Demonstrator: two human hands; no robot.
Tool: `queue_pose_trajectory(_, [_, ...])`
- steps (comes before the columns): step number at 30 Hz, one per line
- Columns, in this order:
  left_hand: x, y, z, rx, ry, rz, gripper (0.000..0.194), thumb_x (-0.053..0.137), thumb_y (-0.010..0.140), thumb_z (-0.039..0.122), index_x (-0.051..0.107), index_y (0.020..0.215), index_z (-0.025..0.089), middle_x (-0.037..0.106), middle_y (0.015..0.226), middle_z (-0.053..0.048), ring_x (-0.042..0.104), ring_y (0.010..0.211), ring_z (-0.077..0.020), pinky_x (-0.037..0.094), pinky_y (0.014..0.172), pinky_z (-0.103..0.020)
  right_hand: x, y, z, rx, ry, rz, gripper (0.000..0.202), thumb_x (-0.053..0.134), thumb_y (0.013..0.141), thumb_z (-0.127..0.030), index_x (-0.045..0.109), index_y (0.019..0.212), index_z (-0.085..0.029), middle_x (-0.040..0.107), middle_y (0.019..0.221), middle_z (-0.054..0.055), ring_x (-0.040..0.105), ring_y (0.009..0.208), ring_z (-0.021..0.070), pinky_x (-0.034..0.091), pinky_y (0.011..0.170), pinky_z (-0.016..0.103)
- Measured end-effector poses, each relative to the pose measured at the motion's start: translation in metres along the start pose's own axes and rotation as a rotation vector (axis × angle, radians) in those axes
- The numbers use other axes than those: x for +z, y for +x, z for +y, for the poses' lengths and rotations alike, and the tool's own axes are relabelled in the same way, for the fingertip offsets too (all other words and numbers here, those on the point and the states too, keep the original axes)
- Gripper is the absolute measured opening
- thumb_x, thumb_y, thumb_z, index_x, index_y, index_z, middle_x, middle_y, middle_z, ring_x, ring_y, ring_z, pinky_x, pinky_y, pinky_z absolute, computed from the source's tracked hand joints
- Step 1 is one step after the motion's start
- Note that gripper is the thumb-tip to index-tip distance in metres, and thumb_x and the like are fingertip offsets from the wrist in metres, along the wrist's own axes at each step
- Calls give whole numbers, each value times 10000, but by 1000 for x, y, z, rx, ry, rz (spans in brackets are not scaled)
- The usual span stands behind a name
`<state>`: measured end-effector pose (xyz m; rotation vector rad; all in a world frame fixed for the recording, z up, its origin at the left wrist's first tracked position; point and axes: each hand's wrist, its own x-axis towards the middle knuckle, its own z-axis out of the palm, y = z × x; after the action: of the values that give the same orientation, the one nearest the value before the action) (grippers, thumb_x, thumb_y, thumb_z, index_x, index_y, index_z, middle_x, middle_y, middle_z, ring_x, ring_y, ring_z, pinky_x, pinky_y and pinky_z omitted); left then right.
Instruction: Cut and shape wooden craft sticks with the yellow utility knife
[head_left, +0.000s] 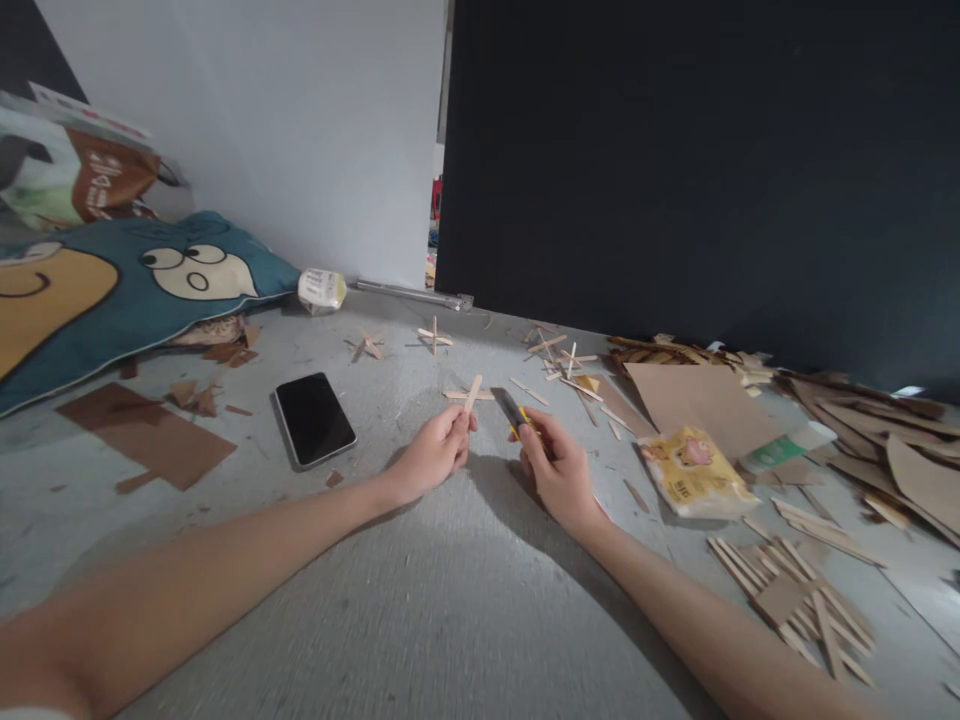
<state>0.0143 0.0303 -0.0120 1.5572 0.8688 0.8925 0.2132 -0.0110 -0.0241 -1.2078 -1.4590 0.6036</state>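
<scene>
Between the fingers of my left hand (433,452) is a light wooden craft stick (473,393), its upper end pointing up and away from me. My right hand (556,468) is closed around a yellow and black utility knife (511,408), whose dark front end points toward the stick, with a gap between them. Behind the held stick, another pale stick (484,395) lies on the grey floor. Small crossed-stick pieces (434,337) stand farther back, one at the centre and another (366,346) to its left. More crossed sticks (572,361) are at the back right.
A black phone (314,419) and brown cardboard (150,435) lie left, beside a blue pillow (217,265). At right are a yellow packet (696,473), a green-and-white tube (787,447), stacked sticks (795,595) and cardboard sheets (705,400). A dark panel (697,170) rises behind.
</scene>
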Motion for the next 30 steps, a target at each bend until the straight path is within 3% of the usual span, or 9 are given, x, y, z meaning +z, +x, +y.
queue_pose_trajectory(6, [3, -7, 4, 97, 355, -58, 317, 402, 1053, 393, 619, 937, 194, 477, 608, 43, 452, 544, -139, 327, 558, -253, -3, 1, -10, -82, -191, -20, 280, 699, 912, -488, 687, 979, -217, 542, 662, -46, 474, 582, 140, 413, 593, 262])
queue_pose_trajectory(10, [3, -9, 6, 124, 509, -110, 327, 402, 1054, 346, 659, 911, 202, 519, 619, 27, 490, 565, -160, 346, 607, -279, 0, -1, -12, -109, -202, -41, 285, 683, 929, -509, 685, 911, -225, 642, 753, -7, 532, 622, 159, 428, 623, 278])
queue_pose_trajectory(16, [3, -12, 3, 163, 501, -147, 297, 472, 1044, 384, 708, 976, 218, 708, 802, -55, 673, 750, -229, 474, 722, -321, 0, -2, -6, -137, -253, -57, 244, 666, 956, -467, 708, 892, -236, 685, 805, 23, 614, 732, 203, 469, 722, 313])
queue_pose_trajectory(23, [3, -11, 0, 165, 481, -145, 301, 494, 1038, 412, 724, 1009, 220, 765, 901, -85, 727, 879, -264, 526, 802, -349, 1, -1, -3, -166, -296, -69, 233, 637, 982, -423, 709, 855, -241, 673, 794, 13, 616, 703, 191, 461, 753, 325])
queue_pose_trajectory(30, [4, -11, 6, 120, 654, -193, 354, 377, 1075, 337, 700, 1109, 196, 787, 1040, -122, 752, 942, -288, 529, 838, -381, 2, -2, 1, -185, -324, -89, 236, 580, 1026, -387, 658, 855, -244, 667, 834, 22, 637, 786, 206, 453, 783, 319])
